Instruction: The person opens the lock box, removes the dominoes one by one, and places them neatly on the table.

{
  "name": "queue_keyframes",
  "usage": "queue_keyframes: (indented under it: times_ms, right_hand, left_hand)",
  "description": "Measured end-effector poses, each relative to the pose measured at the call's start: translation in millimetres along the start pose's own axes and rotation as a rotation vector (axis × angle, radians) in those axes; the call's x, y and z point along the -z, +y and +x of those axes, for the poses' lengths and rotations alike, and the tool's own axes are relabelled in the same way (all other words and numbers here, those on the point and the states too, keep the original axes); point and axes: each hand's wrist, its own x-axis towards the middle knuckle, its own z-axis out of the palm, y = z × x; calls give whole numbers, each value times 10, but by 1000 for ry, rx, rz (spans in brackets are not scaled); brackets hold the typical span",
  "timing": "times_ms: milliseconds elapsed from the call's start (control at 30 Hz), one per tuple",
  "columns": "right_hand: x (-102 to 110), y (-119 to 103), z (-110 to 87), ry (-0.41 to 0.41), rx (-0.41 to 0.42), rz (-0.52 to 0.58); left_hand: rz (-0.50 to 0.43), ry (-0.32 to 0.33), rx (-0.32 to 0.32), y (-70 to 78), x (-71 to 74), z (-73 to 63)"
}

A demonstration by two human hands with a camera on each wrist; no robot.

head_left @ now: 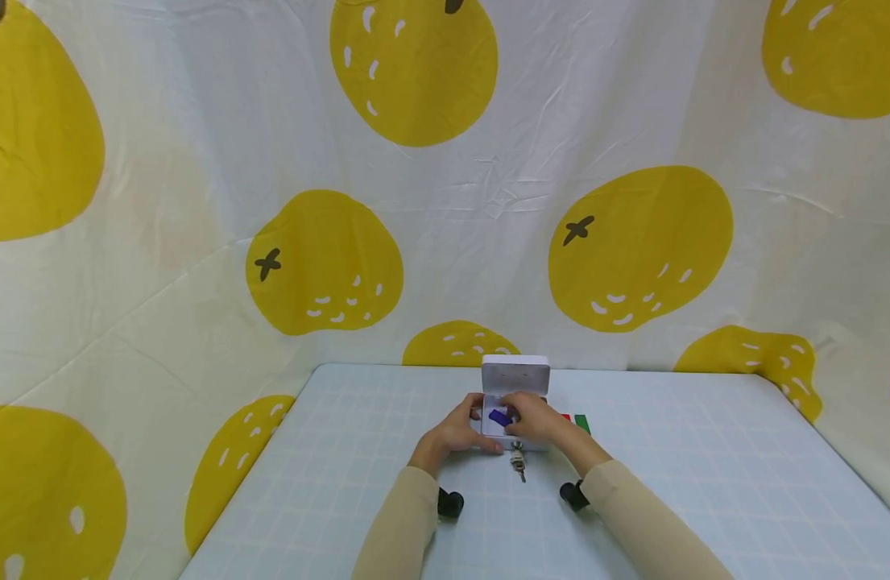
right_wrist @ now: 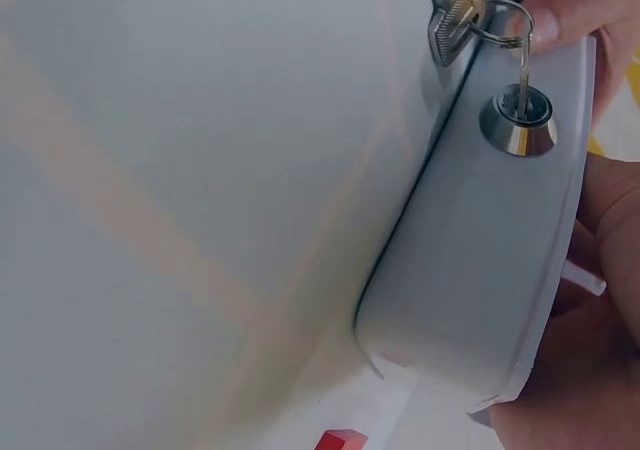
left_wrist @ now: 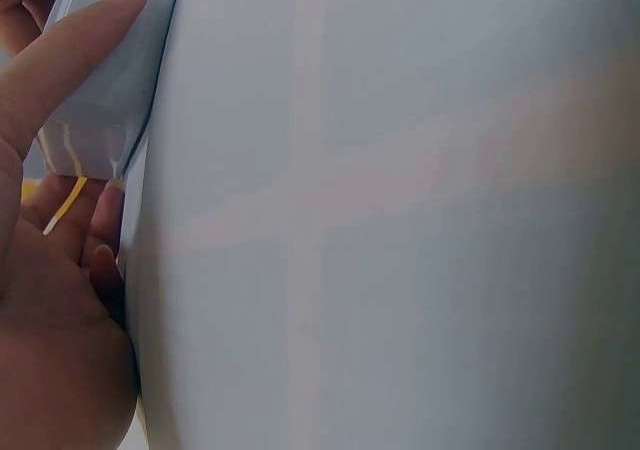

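A small white lock box (head_left: 494,442) stands on the table with its lid (head_left: 515,377) raised. My left hand (head_left: 457,427) holds the box at its left side, thumb along the front wall and fingers round the far side. My right hand (head_left: 535,415) reaches over the front rim into the box, its fingertips round the right end of a purple block (head_left: 499,417). From the wrists, the block is hidden behind the box wall. A key sits in the front lock (right_wrist: 518,120), and more keys (right_wrist: 456,18) hang from its ring.
Right of the box lie a red block (right_wrist: 341,440) and a green block (head_left: 581,422), partly hidden by my right arm. A pale checked cloth (head_left: 329,483) covers the table. Behind it hangs a white curtain (head_left: 481,266) with large yellow fruit prints.
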Motion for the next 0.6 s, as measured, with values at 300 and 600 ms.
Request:
queue_keyframes:
  times_ms: [300,600]
  right_hand:
    - [13,-32,50,-46,25,39]
    - [-32,-43,92,-57,23,120]
  left_hand:
    - [-21,-5,0,-23,-1,40]
    - [4,1,7,-94,-17,104]
